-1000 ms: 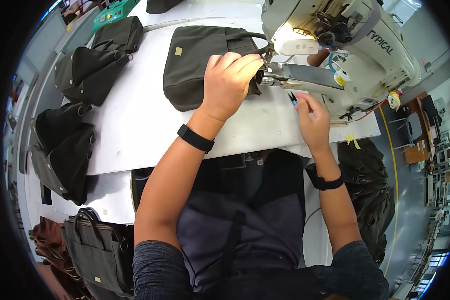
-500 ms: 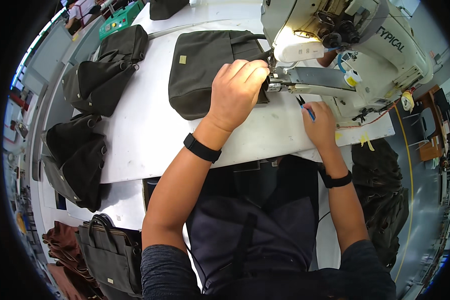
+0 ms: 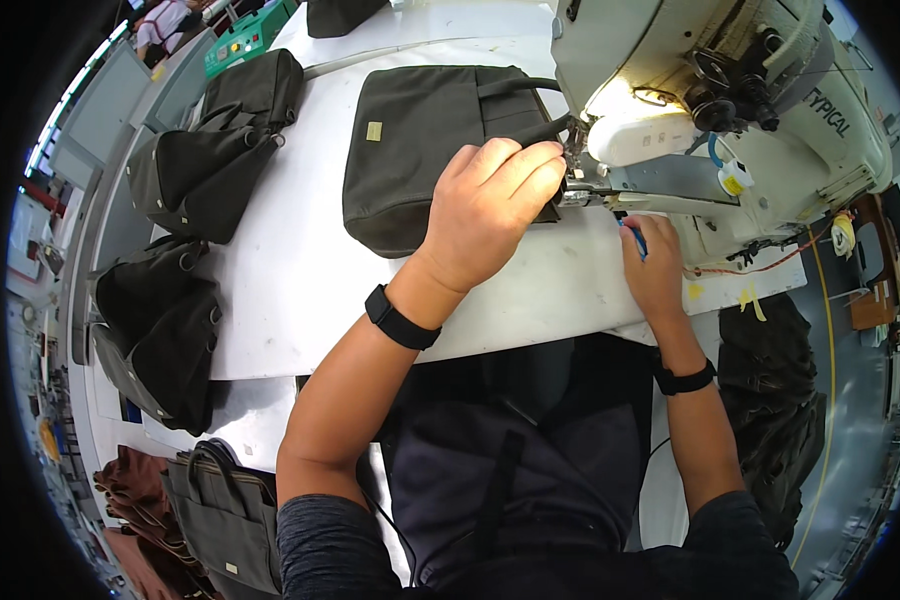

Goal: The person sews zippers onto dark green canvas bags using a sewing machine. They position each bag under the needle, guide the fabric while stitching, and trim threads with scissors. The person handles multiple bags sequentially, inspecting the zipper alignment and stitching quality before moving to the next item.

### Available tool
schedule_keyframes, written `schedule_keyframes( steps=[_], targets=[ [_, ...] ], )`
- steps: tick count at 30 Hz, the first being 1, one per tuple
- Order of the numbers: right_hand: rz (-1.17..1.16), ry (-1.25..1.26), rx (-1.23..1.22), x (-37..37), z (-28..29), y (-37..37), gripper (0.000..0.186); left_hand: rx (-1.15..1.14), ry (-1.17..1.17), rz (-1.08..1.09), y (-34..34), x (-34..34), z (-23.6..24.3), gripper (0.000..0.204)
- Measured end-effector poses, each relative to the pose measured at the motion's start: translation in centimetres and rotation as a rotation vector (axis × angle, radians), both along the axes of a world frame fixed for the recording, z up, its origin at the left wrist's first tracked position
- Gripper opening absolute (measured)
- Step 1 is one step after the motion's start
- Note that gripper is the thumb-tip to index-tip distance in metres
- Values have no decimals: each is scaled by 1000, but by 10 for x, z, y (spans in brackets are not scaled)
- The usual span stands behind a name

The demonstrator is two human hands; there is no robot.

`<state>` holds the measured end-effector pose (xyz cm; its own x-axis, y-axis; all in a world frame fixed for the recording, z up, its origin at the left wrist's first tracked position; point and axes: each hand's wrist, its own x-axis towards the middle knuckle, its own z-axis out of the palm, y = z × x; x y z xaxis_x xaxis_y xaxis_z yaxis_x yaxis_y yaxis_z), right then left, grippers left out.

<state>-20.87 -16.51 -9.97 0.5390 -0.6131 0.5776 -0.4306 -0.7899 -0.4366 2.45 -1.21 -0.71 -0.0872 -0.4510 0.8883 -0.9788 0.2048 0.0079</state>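
Observation:
A dark olive bag (image 3: 410, 150) with a small pale label lies on the white table, its right edge at the sewing machine's needle area (image 3: 578, 165). My left hand (image 3: 490, 205) rests over the bag's right side, fingers curled down onto its edge beside the needle; the fingertips are partly hidden. My right hand (image 3: 655, 262) is closed round small blue-handled thread snips (image 3: 637, 240), just below the machine's narrow arm (image 3: 660, 203). The snips' dark tips point up toward that arm.
The sewing machine (image 3: 830, 170) fills the upper right, its lamp lit. Several dark bags (image 3: 205, 180) stand along the table's left side. A finished-looking bag with handles (image 3: 225, 520) and brown pieces (image 3: 140, 490) sit at lower left. Dark pieces (image 3: 770, 400) hang at right.
The right hand has moved up with the snips, closer to the machine's arm. My left hand stays on the bag's edge. The whole view has shifted slightly.

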Motion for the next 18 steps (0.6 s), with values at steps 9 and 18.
schedule_keyframes(
  steps=[9,18],
  targets=[
    [2,17,-30,0,1,1,15,-14,-10,2,-3,5,-3,26],
    [13,-7,-40,1,1,1,14,68,-51,45,15,20,-14,20]
  ],
)
